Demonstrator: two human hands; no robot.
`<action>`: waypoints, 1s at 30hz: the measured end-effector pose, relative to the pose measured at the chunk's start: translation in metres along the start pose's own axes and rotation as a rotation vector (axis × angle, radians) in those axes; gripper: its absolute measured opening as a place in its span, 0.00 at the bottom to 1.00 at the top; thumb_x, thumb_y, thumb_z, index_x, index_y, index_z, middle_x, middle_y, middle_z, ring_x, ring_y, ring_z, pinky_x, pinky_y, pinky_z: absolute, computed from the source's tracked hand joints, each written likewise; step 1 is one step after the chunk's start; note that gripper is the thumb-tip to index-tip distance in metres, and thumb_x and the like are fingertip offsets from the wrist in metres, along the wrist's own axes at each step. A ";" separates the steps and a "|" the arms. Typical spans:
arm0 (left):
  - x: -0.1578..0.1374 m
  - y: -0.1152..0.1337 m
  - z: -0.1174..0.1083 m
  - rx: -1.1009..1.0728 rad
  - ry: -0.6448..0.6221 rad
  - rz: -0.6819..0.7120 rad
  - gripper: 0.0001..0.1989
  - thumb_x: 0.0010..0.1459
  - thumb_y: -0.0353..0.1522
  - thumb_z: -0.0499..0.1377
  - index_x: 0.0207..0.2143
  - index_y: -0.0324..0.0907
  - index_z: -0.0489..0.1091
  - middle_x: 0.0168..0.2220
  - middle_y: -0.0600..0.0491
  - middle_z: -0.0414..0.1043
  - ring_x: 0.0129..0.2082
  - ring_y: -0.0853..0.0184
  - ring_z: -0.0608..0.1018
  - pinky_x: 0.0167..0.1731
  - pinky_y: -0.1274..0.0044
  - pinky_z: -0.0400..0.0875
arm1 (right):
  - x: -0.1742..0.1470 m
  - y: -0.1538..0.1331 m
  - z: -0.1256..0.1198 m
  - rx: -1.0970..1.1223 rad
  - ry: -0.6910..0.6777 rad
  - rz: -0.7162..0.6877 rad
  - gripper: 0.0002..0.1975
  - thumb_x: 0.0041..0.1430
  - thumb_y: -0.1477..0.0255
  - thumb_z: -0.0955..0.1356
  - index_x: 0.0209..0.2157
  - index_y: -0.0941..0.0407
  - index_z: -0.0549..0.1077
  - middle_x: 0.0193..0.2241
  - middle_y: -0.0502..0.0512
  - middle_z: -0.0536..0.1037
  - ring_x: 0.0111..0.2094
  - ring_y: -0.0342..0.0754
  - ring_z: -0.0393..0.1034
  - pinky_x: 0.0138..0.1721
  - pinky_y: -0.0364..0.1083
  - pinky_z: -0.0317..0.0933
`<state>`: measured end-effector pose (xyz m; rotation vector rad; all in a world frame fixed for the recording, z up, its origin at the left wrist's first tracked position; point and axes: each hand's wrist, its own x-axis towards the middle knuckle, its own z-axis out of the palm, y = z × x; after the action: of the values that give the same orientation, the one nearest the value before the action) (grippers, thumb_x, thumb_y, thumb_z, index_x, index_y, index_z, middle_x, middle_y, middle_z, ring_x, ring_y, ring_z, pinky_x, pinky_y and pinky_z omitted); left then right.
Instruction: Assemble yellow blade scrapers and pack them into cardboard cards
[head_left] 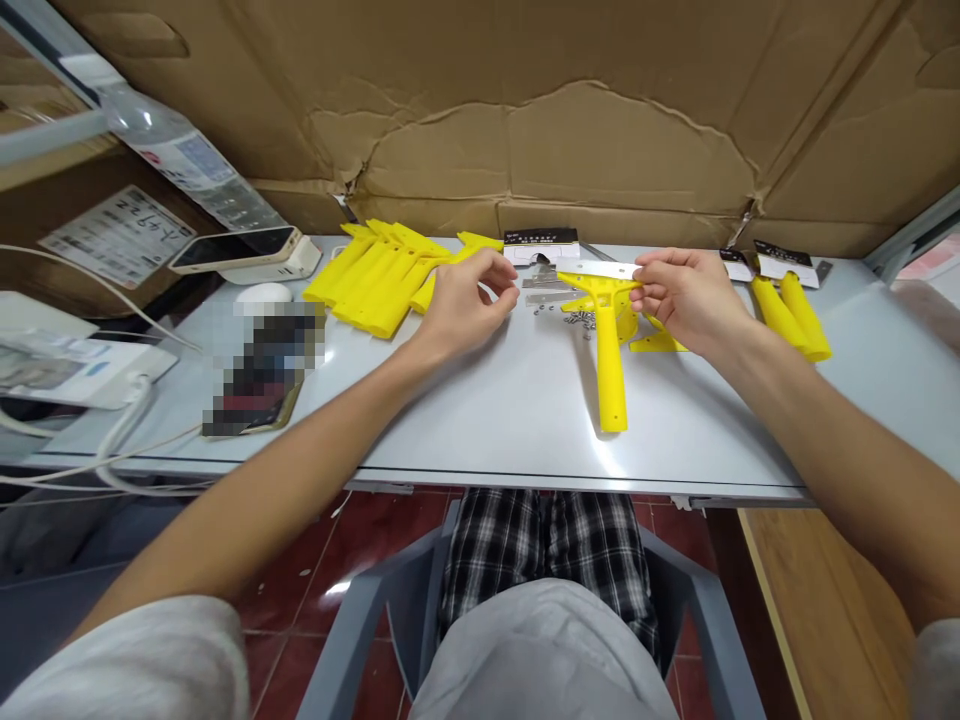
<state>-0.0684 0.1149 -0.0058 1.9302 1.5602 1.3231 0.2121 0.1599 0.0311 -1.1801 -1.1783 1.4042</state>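
My right hand (686,295) grips a yellow scraper (611,355) at the right end of its head, the handle pointing down toward the table's front edge. A pale metal blade (600,269) with holes lies along the top of the scraper head, pinched at its right end by the same fingers. My left hand (476,300) is curled and holds nothing, its thumb and forefinger apart, left of the scraper. Small screws (581,320) are heaped behind the scraper handle, close to flat metal blades (551,297). Other yellow parts (660,342) lie partly hidden behind my right hand.
Several yellow scraper handles (386,285) are stacked at the left, with two more (791,315) at the right. Black-and-white cards (541,245) lie along the cardboard (555,150) at the back. A blurred-out phone (259,385), cables and a tilted bottle (180,150) occupy the left side.
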 end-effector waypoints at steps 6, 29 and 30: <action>-0.002 -0.007 0.004 0.123 -0.107 0.107 0.04 0.60 0.30 0.64 0.38 0.45 0.77 0.38 0.52 0.83 0.39 0.63 0.81 0.42 0.71 0.73 | -0.001 -0.003 -0.002 0.015 -0.011 -0.032 0.10 0.58 0.80 0.70 0.42 0.61 0.72 0.32 0.55 0.74 0.29 0.38 0.72 0.32 0.40 0.72; 0.007 0.010 0.033 0.304 -0.211 0.226 0.07 0.59 0.28 0.61 0.37 0.44 0.80 0.40 0.47 0.86 0.45 0.53 0.81 0.52 0.61 0.73 | 0.010 0.000 -0.013 0.022 -0.029 -0.040 0.13 0.57 0.78 0.72 0.43 0.59 0.71 0.33 0.53 0.74 0.29 0.37 0.71 0.35 0.41 0.74; 0.014 0.011 0.038 0.319 -0.231 0.229 0.08 0.59 0.28 0.61 0.38 0.44 0.81 0.41 0.46 0.86 0.45 0.52 0.82 0.52 0.61 0.73 | 0.012 0.001 -0.013 0.029 -0.030 -0.041 0.13 0.57 0.78 0.72 0.43 0.59 0.71 0.33 0.53 0.74 0.29 0.37 0.71 0.35 0.41 0.74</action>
<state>-0.0313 0.1341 -0.0113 2.4204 1.5439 0.9266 0.2239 0.1726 0.0283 -1.1121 -1.1934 1.4078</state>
